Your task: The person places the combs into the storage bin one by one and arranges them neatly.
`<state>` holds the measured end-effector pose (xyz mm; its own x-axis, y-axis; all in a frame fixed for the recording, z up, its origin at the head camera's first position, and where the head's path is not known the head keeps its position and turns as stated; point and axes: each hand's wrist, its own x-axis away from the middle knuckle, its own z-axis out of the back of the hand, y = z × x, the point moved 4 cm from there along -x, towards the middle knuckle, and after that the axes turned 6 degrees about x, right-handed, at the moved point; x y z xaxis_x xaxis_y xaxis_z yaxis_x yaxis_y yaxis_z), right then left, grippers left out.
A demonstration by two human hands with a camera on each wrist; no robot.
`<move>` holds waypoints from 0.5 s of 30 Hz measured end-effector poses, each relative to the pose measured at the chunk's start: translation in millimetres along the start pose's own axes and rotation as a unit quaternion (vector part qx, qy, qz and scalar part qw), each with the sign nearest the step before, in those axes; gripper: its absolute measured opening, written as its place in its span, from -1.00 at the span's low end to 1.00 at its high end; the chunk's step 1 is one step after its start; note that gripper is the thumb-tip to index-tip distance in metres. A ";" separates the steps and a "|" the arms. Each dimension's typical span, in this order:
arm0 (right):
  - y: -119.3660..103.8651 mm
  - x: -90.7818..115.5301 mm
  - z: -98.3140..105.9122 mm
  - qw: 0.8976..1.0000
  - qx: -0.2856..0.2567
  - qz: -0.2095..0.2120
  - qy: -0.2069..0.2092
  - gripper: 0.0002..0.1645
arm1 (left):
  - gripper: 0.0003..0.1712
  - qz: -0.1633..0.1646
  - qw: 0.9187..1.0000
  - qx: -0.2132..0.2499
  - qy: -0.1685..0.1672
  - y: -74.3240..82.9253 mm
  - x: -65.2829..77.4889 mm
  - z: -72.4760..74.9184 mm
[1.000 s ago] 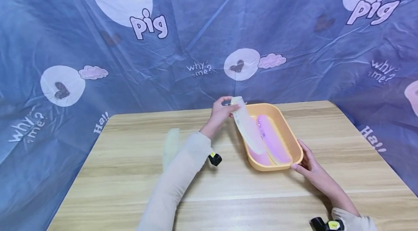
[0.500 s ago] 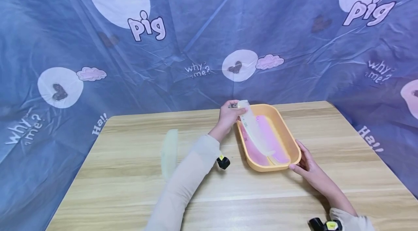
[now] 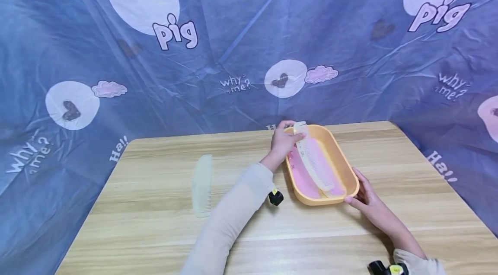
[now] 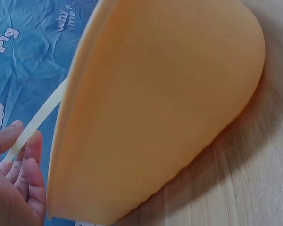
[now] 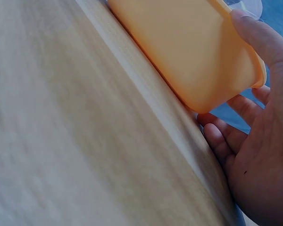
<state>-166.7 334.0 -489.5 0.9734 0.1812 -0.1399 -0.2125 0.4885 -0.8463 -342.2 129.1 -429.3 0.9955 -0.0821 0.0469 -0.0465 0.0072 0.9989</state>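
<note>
My left hand [image 3: 282, 143] pinches the upper end of a pale cream comb [image 3: 312, 163] between thumb and fingers. The comb slants down inside an orange tray [image 3: 341, 157], over two pink combs [image 3: 300, 172] lying there. In the left wrist view, this pale comb [image 4: 41, 113] shows edge-on as a thin strip running behind the tray's rim. My right hand [image 3: 371, 203] grips the tray's near right corner. The right wrist view shows the thumb on the rim of the tray [image 5: 193, 52] and the other fingers under and behind it.
A pale green comb [image 3: 201, 186] lies on the wooden table [image 3: 155, 231], left of my left forearm. Behind the table hangs a blue printed cloth [image 3: 229, 20]. Black wrist devices [image 3: 276, 197] sit at both sleeves.
My left hand has moved right with the cream comb, from the tray's left edge to over and into the tray. More of the green comb shows. The right hand stays on the corner.
</note>
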 end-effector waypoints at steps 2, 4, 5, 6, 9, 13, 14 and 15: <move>-0.3 0.7 0.5 1.000 -0.001 0.000 0.001 -0.05 | -0.51 -0.011 1.000 -0.014 0.000 1.9 2.1 -3.6; -0.7 1.3 0.6 1.000 -0.003 -0.001 0.002 -0.04 | -0.50 -0.019 0.999 -0.027 -0.002 4.3 4.7 -7.8; -1.2 1.7 0.5 1.000 -0.003 -0.001 0.002 -0.04 | -0.49 -0.021 0.999 -0.033 -0.005 5.3 6.1 -10.1; -1.4 2.0 0.4 1.000 -0.002 -0.002 0.004 -0.03 | -0.48 -0.020 0.999 -0.040 -0.009 5.6 7.2 -12.6; -3.0 2.3 -0.3 1.000 0.000 -0.004 0.006 -0.03 | -0.48 -0.017 0.998 -0.058 -0.014 5.7 10.1 -19.3; -4.9 1.9 -0.4 1.000 0.006 -0.005 0.008 -0.02 | -0.48 -0.016 0.997 -0.075 -0.019 2.7 11.5 -26.3; -5.1 1.8 -0.3 1.000 0.007 -0.006 0.009 -0.01 | -0.48 -0.019 0.997 -0.076 -0.023 2.0 11.5 -27.9; -5.2 1.8 -0.2 1.000 0.008 -0.007 0.008 -0.01 | -0.48 -0.021 0.996 -0.080 -0.024 1.6 11.5 -29.0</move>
<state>-163.8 331.6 -485.4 0.9777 0.1599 -0.1365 -0.1998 0.5043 -0.8401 -328.5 157.1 -427.3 0.9910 -0.1339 0.0081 0.0138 0.1620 0.9867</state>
